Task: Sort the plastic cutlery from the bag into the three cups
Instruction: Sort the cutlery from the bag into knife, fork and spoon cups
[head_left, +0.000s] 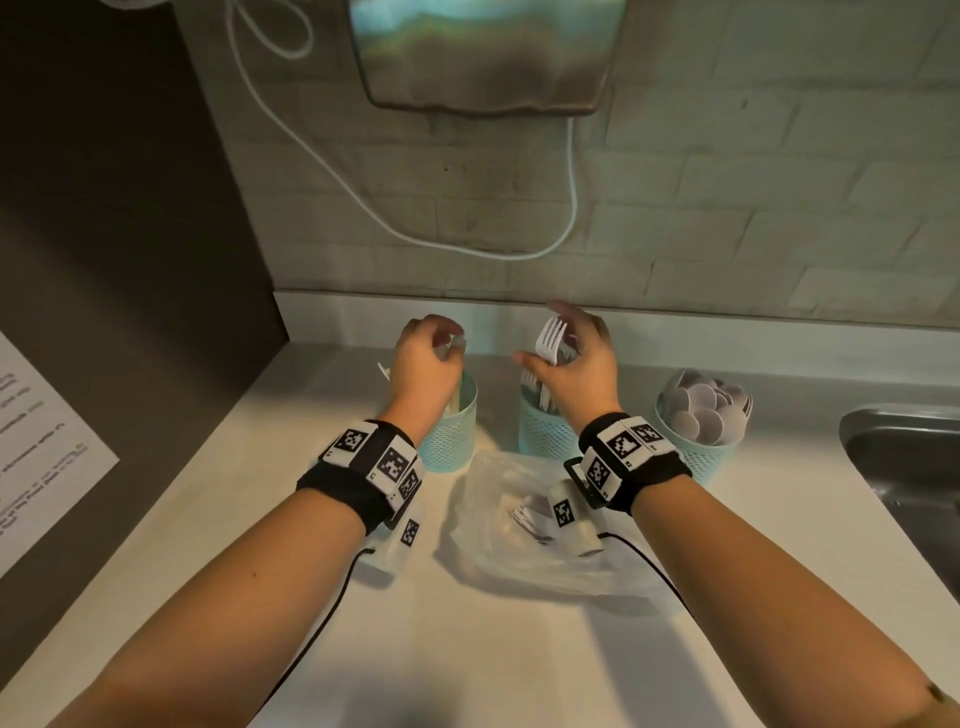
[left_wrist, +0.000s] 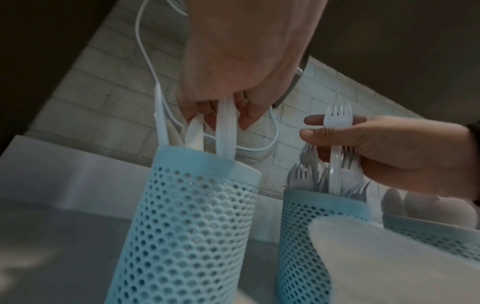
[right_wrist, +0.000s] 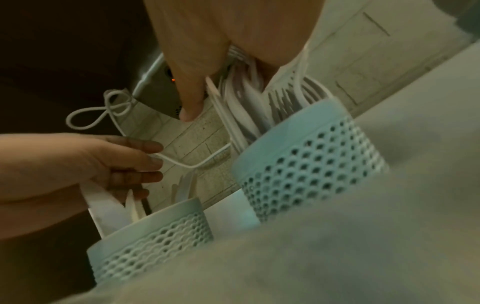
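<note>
A pale countertop (head_left: 467, 649) runs up to a low ledge at the brick wall. Three perforated blue cups stand on it in a row toward the far side: the left cup (head_left: 451, 441), the middle cup (head_left: 545, 434) and the right cup (head_left: 701, 457), each apart from its neighbour. Just near of the middle cup lies a crumpled clear plastic bag (head_left: 519, 540). A steel sink (head_left: 904, 467) is set into the counter at the right.

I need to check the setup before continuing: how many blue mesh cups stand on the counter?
3, in a row: left cup under the left hand, middle cup under the right hand, right cup near the sink.
</note>
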